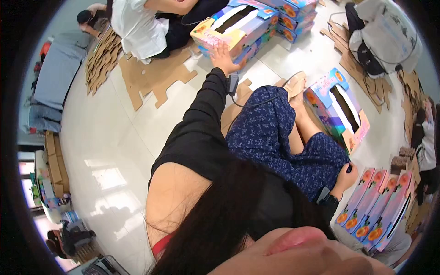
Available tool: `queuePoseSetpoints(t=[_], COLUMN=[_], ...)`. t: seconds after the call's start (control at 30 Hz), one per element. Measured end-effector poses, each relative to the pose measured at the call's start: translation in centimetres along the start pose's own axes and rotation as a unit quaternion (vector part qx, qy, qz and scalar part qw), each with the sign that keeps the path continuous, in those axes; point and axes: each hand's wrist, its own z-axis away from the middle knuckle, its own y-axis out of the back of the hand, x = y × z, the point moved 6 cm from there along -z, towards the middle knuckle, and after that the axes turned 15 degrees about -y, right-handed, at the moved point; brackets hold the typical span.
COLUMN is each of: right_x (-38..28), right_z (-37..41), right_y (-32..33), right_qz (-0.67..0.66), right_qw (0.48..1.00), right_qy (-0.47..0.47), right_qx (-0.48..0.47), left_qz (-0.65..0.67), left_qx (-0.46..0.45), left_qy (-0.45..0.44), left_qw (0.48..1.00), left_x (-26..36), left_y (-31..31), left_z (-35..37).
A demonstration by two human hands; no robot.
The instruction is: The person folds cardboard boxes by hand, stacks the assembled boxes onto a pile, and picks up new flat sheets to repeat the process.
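Observation:
My left hand point(222, 59) lies with spread fingers on the near end of a colourful printed carton point(243, 39) that has a long slot in its top. That carton sits on top of another one. At the right, my right hand point(346, 177) is closed on a fold of the dark blue patterned skirt point(316, 160), beside the knee. A second slotted carton point(337, 107) stands tilted in view on the floor, right of my legs, with neither hand touching it.
Several narrow printed cartons point(373, 206) stand at the lower right. More stacked cartons point(295, 20) are at the top. Flat brown cardboard point(151, 80) lies on the tiled floor. A person in white point(137, 30) sits at upper left, another person point(91, 20) beyond. A white bag point(389, 34) is upper right.

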Motion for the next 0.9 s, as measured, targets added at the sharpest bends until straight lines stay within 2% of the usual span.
queuePoseSetpoints(t=[0.2,0.33,0.43,0.47,0.57,0.67,0.8,0.9], right_x=[0.1,0.6,0.1,0.1,0.4,0.3,0.2,-0.3], right_z=[-0.1,-0.9,-0.9,-0.9,-0.7,-0.5,-0.1,0.1], right_y=[-0.1,-0.9,-0.8,-0.8,-0.5,-0.6,-0.4,-0.1], right_qz=[-0.003,0.016,0.022,0.024,0.028,0.033,0.042,0.036], right_qw=[1.0,0.999,0.998,0.998,0.998,0.997,0.996,0.997], right_qy=[0.029,0.032,0.044,0.05,0.059,0.053,0.071,0.063], right_qx=[-0.009,-0.029,-0.026,-0.022,-0.02,-0.039,-0.033,-0.033], left_qz=[-0.005,-0.009,-0.08,-0.108,-0.132,-0.071,-0.096,-0.082], left_qx=[-0.012,0.008,-0.058,-0.014,-0.064,0.027,0.03,-0.044], left_qy=[0.002,0.0,0.023,0.007,0.02,0.037,0.046,0.056], left_qw=[1.0,1.0,0.995,0.994,0.989,0.996,0.994,0.994], left_x=[-0.5,0.5,0.7,0.4,1.6,1.3,0.9,0.5], left_y=[-0.5,1.9,2.1,1.6,3.7,4.2,5.6,5.7], left_z=[0.5,0.1,-1.0,-1.4,-2.5,-4.0,-5.4,-6.8])
